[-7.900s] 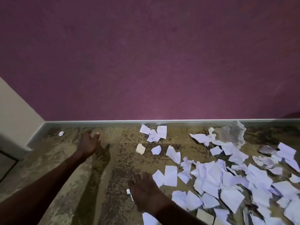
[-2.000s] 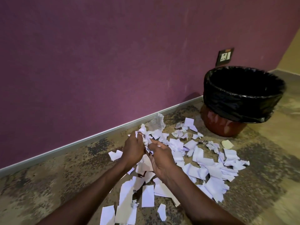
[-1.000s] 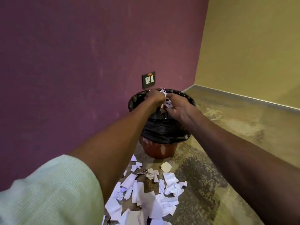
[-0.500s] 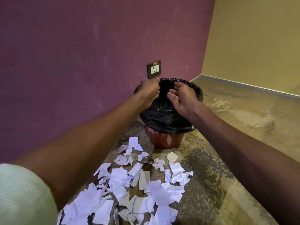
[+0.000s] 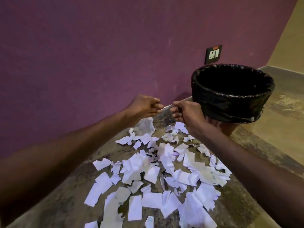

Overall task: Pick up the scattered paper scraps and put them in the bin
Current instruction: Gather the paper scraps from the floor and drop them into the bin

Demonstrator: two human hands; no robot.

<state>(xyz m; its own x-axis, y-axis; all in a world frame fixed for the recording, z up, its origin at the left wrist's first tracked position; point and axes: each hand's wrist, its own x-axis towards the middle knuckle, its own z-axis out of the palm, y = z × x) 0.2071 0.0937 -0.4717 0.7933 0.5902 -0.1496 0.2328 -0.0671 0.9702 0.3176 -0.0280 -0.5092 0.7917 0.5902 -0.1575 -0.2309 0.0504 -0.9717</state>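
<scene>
Several white paper scraps [image 5: 151, 174] lie spread over the mottled floor, from the bottom of the view up to the foot of the bin. The bin [image 5: 230, 104] is reddish with a black liner folded over its rim and stands at the right by the purple wall. Its inside looks dark, so I cannot see its contents. My left hand [image 5: 144, 106] and my right hand [image 5: 185, 112] hover close together above the far scraps, just left of the bin. Both have loosely bent fingers and hold no paper.
A purple wall [image 5: 98, 55] with a grey skirting runs behind the scraps and carries a black wall socket [image 5: 213, 53] above the bin. A yellow wall [image 5: 294, 38] meets it at the right corner. Bare floor [image 5: 279, 129] lies right of the bin.
Both hands carried a bunch of scraps to the bin's mouth and let go of it. They have since drawn back left of the bin, empty, and my view has tilted down.
</scene>
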